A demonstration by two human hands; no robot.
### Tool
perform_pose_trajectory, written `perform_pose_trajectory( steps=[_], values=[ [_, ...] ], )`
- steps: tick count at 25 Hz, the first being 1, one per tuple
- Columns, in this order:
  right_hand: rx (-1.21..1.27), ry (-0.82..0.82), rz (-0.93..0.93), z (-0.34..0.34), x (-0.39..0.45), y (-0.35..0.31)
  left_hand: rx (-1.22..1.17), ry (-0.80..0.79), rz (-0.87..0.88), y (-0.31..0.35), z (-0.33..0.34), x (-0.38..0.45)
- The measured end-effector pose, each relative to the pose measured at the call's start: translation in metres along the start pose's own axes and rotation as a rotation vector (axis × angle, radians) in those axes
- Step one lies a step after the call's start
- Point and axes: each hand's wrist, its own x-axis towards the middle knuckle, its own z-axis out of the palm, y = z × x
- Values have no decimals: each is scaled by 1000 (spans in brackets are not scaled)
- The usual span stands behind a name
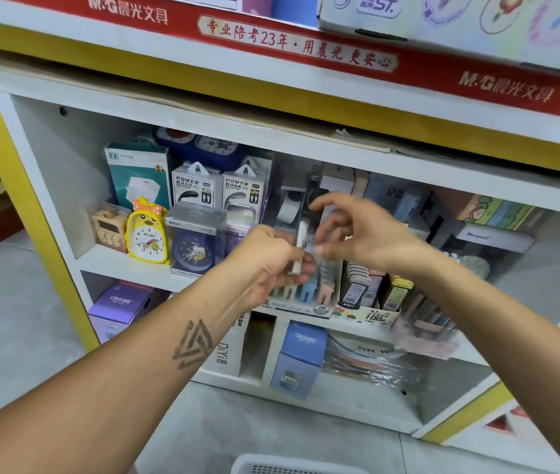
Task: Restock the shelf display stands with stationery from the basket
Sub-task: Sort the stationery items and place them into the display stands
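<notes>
My left hand point(268, 265) grips a small white stationery piece point(300, 246), held upright in front of the middle shelf. My right hand point(357, 234) is just to its right, thumb and fingers pinching a thin clear item point(319, 249) next to the white piece; its index finger sticks out to the left. Below both hands stands a display stand point(319, 307) with pastel lead cases and a "2B" label. Beside it is a second stand point(371, 314) with dark and yellow lead boxes. The rim of the white basket point(292, 465) shows at the bottom edge.
The white shelf unit point(128, 265) holds a yellow duck clock point(147, 234), a blue clock box point(193, 244) and power bank boxes point(218, 189) on the left. Blue and purple boxes sit on the lower shelf. A red banner runs along the shelf above.
</notes>
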Motion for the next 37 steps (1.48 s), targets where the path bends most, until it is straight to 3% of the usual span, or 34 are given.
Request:
perform_pose_trajectory(
  steps=[3, 7, 10, 13, 17, 21, 27, 37],
  values=[
    [-134, 25, -66, -18, 8, 6, 124, -30, 27, -1, 3, 6],
    [-78, 31, -52, -19, 15, 15, 260, -18, 95, -10, 10, 16],
    [-305, 176, -79, -25, 25, 28, 846, 94, 215, -17, 10, 24],
    [-692, 205, -99, -14, 39, 45, 1270, -53, 260, -35, 13, 24],
    [-915, 158, -1, 9, 54, 63, 1583, -213, 253, -56, 15, 29],
    [-1048, 69, 58, 22, 62, 76, 1626, -234, 243, -57, 14, 31],
    [-974, 43, 92, 21, 68, 78, 1623, -233, 265, -56, 15, 31],
    [-1126, -81, 66, 31, 61, 67, 1620, -230, 286, -59, 13, 34]
  ],
)
